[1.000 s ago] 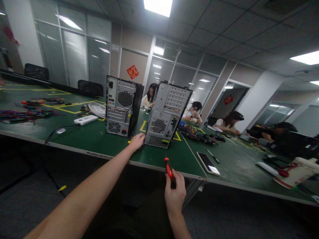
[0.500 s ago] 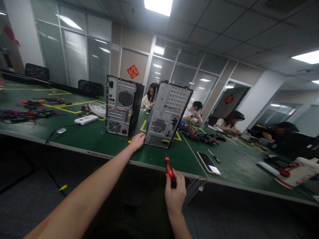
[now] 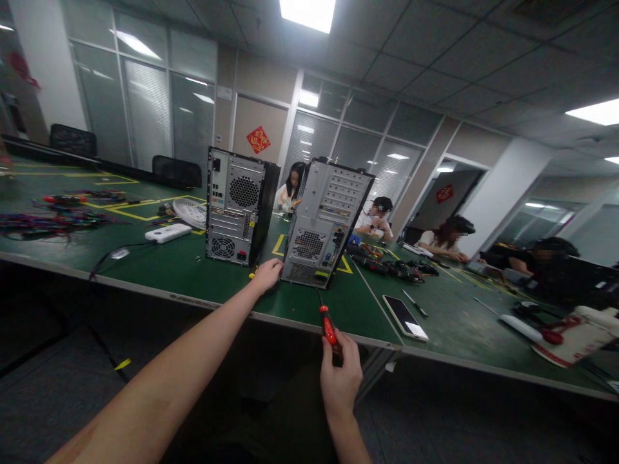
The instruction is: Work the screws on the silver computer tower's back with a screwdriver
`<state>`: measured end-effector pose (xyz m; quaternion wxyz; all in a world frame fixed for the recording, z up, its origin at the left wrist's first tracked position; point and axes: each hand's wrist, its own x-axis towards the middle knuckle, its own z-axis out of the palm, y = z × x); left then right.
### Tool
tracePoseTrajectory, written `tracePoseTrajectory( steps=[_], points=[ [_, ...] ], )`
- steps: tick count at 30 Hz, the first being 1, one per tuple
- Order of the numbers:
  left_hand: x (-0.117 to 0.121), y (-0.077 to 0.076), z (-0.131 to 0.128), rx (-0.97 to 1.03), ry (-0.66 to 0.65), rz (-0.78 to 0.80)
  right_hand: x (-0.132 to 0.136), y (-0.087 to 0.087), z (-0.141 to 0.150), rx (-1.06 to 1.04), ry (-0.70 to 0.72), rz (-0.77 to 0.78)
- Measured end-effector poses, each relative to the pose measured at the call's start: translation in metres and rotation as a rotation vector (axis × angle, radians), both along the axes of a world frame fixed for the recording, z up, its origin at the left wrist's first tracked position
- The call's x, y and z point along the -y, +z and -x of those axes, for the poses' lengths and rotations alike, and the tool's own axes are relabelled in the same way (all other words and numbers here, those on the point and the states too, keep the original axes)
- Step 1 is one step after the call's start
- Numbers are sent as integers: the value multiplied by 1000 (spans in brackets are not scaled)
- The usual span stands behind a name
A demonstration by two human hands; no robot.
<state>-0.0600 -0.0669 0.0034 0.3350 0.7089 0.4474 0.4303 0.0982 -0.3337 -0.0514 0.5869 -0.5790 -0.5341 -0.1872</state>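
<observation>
Two computer towers stand side by side with their back panels facing me. My left hand (image 3: 268, 275) is at the lower left edge of the right computer tower (image 3: 322, 225), its fingers curled against the case; the fingertips are partly hidden. Just beside that hand lies a small yellow thing (image 3: 252, 276). My right hand (image 3: 342, 364) grips a red and black screwdriver (image 3: 327, 324) by the end of its handle. The shaft points up toward the bottom edge of the right tower. To the left is the other computer tower (image 3: 229, 209), which neither hand touches.
On the green table (image 3: 159, 270) are a white power strip (image 3: 167, 232), bundled wires (image 3: 53, 221) and a white basket (image 3: 189, 212) at left. A phone (image 3: 403, 317), a pen-like tool (image 3: 414, 303) and black cables (image 3: 387, 265) lie at right. Several people sit beyond.
</observation>
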Motion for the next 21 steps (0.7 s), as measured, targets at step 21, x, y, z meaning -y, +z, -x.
tracePoseTrajectory(
  steps=[21],
  points=[
    [-3, -3, 0, 4, -2, -1, 0, 0, -2, 47, -33, 6]
  ],
)
